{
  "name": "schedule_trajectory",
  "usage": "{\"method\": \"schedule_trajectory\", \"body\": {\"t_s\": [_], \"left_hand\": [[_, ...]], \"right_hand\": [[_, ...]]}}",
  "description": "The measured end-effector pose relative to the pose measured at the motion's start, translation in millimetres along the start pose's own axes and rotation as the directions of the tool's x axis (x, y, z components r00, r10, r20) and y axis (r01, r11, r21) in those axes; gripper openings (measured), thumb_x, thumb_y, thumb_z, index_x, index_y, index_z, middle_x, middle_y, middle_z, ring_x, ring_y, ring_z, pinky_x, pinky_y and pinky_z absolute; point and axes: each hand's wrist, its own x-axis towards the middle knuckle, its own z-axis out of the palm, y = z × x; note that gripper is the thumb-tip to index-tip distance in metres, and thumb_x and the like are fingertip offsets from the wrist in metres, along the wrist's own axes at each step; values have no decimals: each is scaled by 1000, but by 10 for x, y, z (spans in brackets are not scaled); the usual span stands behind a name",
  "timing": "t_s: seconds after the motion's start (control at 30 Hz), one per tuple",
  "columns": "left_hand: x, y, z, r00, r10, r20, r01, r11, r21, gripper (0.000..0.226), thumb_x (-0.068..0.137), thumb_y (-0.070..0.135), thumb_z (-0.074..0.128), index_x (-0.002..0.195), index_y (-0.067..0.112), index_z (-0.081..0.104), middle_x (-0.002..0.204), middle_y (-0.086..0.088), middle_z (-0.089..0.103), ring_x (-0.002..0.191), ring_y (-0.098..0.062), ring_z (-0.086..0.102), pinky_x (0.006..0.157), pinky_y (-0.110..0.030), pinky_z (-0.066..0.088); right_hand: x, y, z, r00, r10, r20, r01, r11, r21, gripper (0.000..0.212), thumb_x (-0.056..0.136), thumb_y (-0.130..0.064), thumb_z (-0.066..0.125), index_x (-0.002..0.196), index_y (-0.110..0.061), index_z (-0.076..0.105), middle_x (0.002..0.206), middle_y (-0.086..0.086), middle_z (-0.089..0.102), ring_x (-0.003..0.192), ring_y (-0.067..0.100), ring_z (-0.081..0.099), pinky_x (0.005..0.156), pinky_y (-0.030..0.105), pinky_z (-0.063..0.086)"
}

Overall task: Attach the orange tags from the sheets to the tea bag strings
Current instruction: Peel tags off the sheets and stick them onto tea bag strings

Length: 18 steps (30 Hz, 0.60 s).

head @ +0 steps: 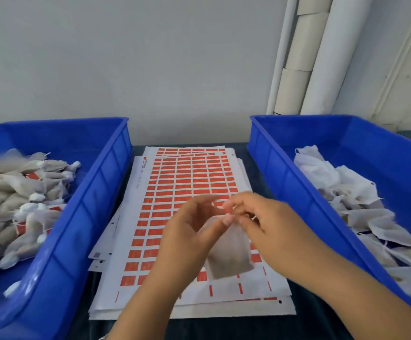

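Note:
A stack of white sheets (pixel 175 182) printed with rows of orange tags lies in the middle of the dark table. Above its near half hangs a grey-beige tea bag (pixel 229 253). My left hand (pixel 189 231) pinches the bag's top edge with thumb and forefinger. My right hand (pixel 263 222) meets it from the right, its fingertips pinching at the bag's top where the string sits. The string itself is too blurred to make out. No loose tag shows between the fingers.
A blue bin (pixel 82 204) on the left holds several tea bags, some with orange tags. A blue bin (pixel 295 182) on the right holds several white, flatter bags. White rolls (pixel 322 60) lean against the wall at the back right.

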Motion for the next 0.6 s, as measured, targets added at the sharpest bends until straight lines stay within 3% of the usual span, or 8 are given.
{"method": "schedule_trajectory", "body": {"t_s": [0.1, 0.2, 0.33, 0.5, 0.6], "left_hand": [[0, -140, -86, 997, -76, 26, 73, 993, 91, 6, 71, 42, 66, 76, 41, 63, 75, 29, 64, 80, 8, 60, 57, -1, 44], [-21, -272, -101, 997, -73, 30, 69, 990, 121, 16, 84, 29, 64, 77, 43, 61, 80, 22, 64, 82, -1, 60, 61, -7, 46], [-36, -323, -98, 998, -51, 36, 43, 978, 206, 25, 90, 29, 55, 76, 49, 51, 84, 26, 55, 82, 3, 53, 64, -6, 40], [-51, -377, -47, 998, -50, 40, 36, 954, 299, 20, 93, 35, 51, 75, 43, 46, 83, 24, 52, 78, 2, 53, 56, -6, 38], [-60, -345, -14, 997, -17, 78, -4, 964, 268, 16, 88, 40, 57, 74, 42, 50, 78, 25, 55, 84, 13, 49, 55, -4, 40]], "right_hand": [[37, 69, 255, 998, 43, -36, -41, 998, 50, 17, 94, -33, 52, 105, -46, 50, 104, -25, 56, 102, -2, 55, 80, 7, 42], [61, 140, 444, 992, 65, -105, -54, 993, 106, 25, 91, -29, 58, 91, -52, 49, 89, -37, 52, 88, -10, 57, 70, -1, 40], [48, 210, 603, 962, 132, -238, -72, 967, 245, 30, 85, -26, 64, 86, -53, 52, 74, -47, 55, 86, -25, 53, 64, -6, 37], [55, 257, 644, 927, 203, -316, -77, 927, 367, 24, 82, -24, 68, 84, -45, 56, 78, -47, 58, 83, -21, 57, 58, -4, 39], [57, 262, 622, 934, 198, -298, -77, 924, 374, 25, 81, -20, 71, 84, -41, 57, 83, -38, 63, 85, -15, 60, 60, -2, 42]]}}
